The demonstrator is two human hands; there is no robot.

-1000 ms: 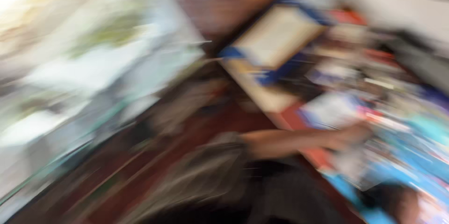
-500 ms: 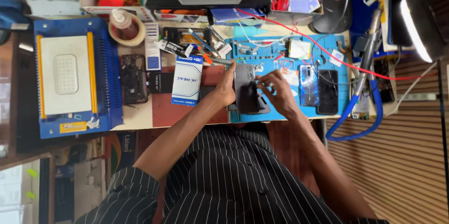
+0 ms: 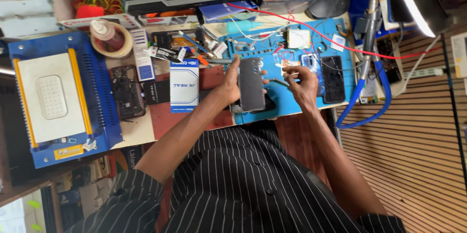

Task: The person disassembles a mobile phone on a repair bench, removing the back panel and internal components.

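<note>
The left hand (image 3: 229,83) is clamped on a grey phone (image 3: 251,85), thumb on one long edge and fingers on the other, holding it face-down and slightly raised over the near edge of the blue mat (image 3: 292,104). The right hand (image 3: 302,83) is pinched together on thin tweezers (image 3: 278,82), whose tip points at the phone's side, just beside it; whether tip and phone touch cannot be told. On the mat beyond the right hand lies a black phone (image 3: 333,79), flat, and next to it a blue phone back (image 3: 309,62). A red wire (image 3: 311,28) runs across the mat's far part. Off the mat on the left-hand side, a white box (image 3: 184,85) lies on the table (image 3: 160,118), then a bared phone board (image 3: 127,92), and farther still a blue machine (image 3: 58,99) with a white plate on top.
</note>
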